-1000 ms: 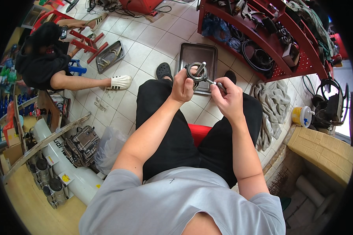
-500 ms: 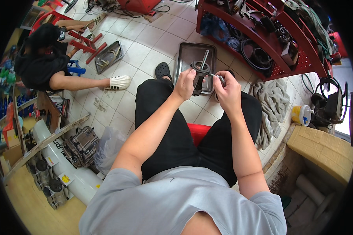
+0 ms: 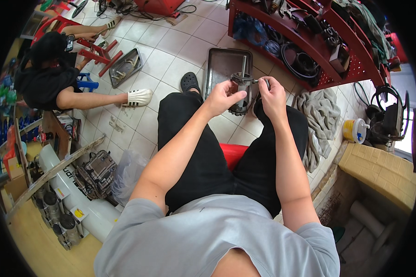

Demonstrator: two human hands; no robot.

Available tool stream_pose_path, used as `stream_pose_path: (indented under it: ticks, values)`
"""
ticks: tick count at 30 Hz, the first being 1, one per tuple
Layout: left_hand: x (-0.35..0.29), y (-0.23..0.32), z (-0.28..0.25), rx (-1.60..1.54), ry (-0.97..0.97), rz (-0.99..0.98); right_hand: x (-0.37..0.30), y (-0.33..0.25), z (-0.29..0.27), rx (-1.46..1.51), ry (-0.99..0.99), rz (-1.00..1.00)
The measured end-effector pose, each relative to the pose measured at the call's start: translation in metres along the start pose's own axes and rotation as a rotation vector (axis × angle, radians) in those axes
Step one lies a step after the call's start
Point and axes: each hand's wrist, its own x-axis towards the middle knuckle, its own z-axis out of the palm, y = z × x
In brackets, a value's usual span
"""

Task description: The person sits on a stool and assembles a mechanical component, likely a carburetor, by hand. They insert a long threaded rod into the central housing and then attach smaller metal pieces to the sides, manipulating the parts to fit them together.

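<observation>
A dark metal cylindrical part (image 3: pixel 241 83) with a ring-shaped top and a bright shaft standing up from it is between my hands, above a tray. My left hand (image 3: pixel 221 98) grips its left side, with the thumb reaching across toward the front. Its lower end looks toothed. My right hand (image 3: pixel 273 93) is closed on a thin metal rod-like tool (image 3: pixel 256 81), which meets the part's right side near the top. Most of the tool lies hidden in the fingers, so its exact kind does not show.
Beneath the part is a metal tray (image 3: pixel 211 64). A red tool cart (image 3: pixel 282 32) with parts stands at far right, a grey cloth (image 3: pixel 316 120) nearer. At left a person (image 3: pixel 48 74) sits beside another tray (image 3: pixel 125 68). A white tank (image 3: pixel 64 180) lies lower left.
The metal part has shifted slightly right and down and stands more upright. My left thumb now stretches across it. My right hand has moved a little right, with its fingers turned.
</observation>
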Motion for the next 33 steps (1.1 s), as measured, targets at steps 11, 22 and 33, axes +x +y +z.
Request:
stream_pose_path:
  ticks: [11,22,33]
  values:
    - [0.003,-0.003,-0.008,-0.060,-0.071,-0.048,0.006,0.013,-0.001,0.233,-0.035,0.021]
    - [0.003,-0.002,-0.007,-0.037,-0.068,-0.027,0.010,0.019,-0.003,0.264,-0.080,0.034]
    - [0.001,0.001,-0.007,-0.077,-0.095,-0.065,0.008,0.016,-0.005,0.390,-0.144,0.059]
